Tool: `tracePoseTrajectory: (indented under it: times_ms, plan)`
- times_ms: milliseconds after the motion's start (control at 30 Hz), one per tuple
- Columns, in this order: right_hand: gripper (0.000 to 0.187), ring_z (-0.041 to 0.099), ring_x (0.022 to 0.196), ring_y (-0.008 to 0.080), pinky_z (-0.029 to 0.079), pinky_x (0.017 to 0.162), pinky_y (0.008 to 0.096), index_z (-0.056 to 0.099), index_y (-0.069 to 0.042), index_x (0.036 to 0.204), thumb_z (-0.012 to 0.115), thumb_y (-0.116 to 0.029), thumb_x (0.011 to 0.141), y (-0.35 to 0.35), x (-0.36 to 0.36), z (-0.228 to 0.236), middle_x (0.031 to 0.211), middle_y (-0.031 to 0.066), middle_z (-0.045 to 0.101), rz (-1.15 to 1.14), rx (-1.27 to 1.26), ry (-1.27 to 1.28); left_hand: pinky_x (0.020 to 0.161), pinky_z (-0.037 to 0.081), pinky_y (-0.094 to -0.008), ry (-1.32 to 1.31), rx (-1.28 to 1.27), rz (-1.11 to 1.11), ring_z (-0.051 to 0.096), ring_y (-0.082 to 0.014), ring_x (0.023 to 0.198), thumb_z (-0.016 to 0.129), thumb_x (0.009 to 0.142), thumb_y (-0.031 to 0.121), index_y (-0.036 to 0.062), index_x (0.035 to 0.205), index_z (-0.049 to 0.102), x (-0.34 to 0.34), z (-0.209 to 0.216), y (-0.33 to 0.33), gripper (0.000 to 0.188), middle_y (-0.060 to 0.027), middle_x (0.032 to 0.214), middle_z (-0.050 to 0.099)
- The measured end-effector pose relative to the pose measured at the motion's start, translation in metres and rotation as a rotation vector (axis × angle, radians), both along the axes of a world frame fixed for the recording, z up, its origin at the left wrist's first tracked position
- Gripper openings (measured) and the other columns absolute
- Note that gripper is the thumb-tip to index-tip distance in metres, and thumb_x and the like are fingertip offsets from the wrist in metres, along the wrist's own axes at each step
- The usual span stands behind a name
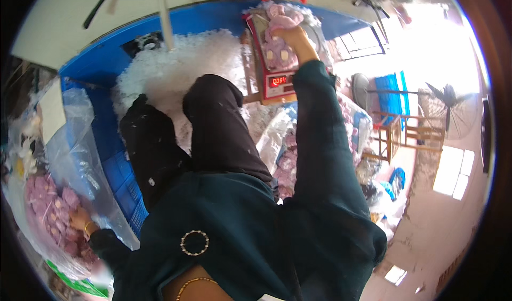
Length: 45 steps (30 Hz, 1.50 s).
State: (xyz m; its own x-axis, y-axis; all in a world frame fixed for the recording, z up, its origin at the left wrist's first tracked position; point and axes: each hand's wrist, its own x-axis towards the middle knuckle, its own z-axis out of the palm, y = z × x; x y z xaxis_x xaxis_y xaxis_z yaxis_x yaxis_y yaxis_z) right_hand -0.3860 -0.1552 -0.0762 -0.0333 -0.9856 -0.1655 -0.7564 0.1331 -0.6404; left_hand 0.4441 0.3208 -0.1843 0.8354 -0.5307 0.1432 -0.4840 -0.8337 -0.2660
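A pink plush toy [278, 47] lies on the pan of a red and white digital scale [270, 89] at the far centre right. My right hand [294, 36] is closed on the toy's upper part, with the arm stretched forward. Down at the left, a clear plastic bag [80, 135] stands open around a heap of pink plush pieces [48, 205]. My left hand [80, 219] reaches in at the heap's side and touches it; its fingertips are hidden among the pieces.
White fluffy stuffing [176, 61] piles up in front of my legs inside a blue-walled enclosure [106, 42]. More pink plush pieces [286, 165] lie in a bag beside my right leg. Farther right stand a wooden stool [386, 138], a blue crate [393, 95] and a fan [448, 101].
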Motion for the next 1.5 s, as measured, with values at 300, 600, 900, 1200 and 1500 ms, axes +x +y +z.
tracePoseTrajectory:
  times_ms: [300, 600, 900, 1200, 1500]
  plan:
    - [0.084, 0.056, 0.110, 0.0192, 0.044, 0.096, 0.0358, 0.047, 0.000, 0.126, 0.087, -0.019, 0.054, 0.155, 0.179, 0.107, 0.119, 0.0106, 0.058, 0.391, -0.248, -0.925, 0.100, 0.038, -0.0416, 0.257, -0.604, -0.295, 0.048, -0.0460, 0.114, 0.048, 0.076, 0.002, -0.0111, 0.123, 0.047, -0.053, -0.001, -0.057, 0.049, -0.0327, 0.123, 0.051]
    - [0.073, 0.060, 0.098, 0.0158, 0.050, 0.083, 0.0291, 0.043, 0.001, 0.126, 0.081, -0.011, 0.065, 0.081, 0.257, 0.112, 0.111, 0.0090, 0.060, 0.204, -0.191, -1.093, 0.101, 0.037, -0.0419, 0.241, -0.677, -0.235, 0.048, -0.0442, 0.115, 0.048, 0.072, -0.001, -0.0084, 0.125, 0.047, -0.080, -0.011, -0.079, 0.053, -0.0310, 0.121, 0.053]
    - [0.062, 0.060, 0.097, 0.0156, 0.050, 0.084, 0.0312, 0.052, 0.001, 0.117, 0.082, -0.011, 0.064, 0.085, 0.271, 0.123, 0.106, 0.0093, 0.062, 0.036, -0.059, -1.109, 0.103, 0.034, -0.0431, 0.193, -0.512, -0.242, 0.045, -0.0438, 0.117, 0.054, 0.072, -0.001, -0.0076, 0.124, 0.047, -0.086, -0.017, -0.077, 0.053, -0.0294, 0.123, 0.052]
    - [0.068, 0.059, 0.102, 0.0171, 0.047, 0.089, 0.0327, 0.046, 0.003, 0.124, 0.080, -0.007, 0.066, 0.116, 0.264, 0.083, 0.110, 0.0097, 0.062, 0.198, -0.194, -1.201, 0.103, 0.033, -0.0441, 0.189, -0.513, -0.316, 0.045, -0.0434, 0.117, 0.051, 0.071, -0.003, -0.0078, 0.124, 0.047, -0.088, -0.015, -0.068, 0.053, -0.0278, 0.121, 0.053]
    - [0.056, 0.062, 0.093, 0.0175, 0.051, 0.082, 0.0308, 0.053, 0.001, 0.117, 0.079, -0.006, 0.067, 0.094, 0.265, 0.113, 0.103, 0.0076, 0.063, 0.155, 0.051, -1.260, 0.101, 0.034, -0.0457, 0.162, -0.520, -0.280, 0.045, -0.0444, 0.114, 0.050, 0.071, -0.003, -0.0041, 0.124, 0.048, -0.099, -0.011, -0.070, 0.053, -0.0278, 0.120, 0.053]
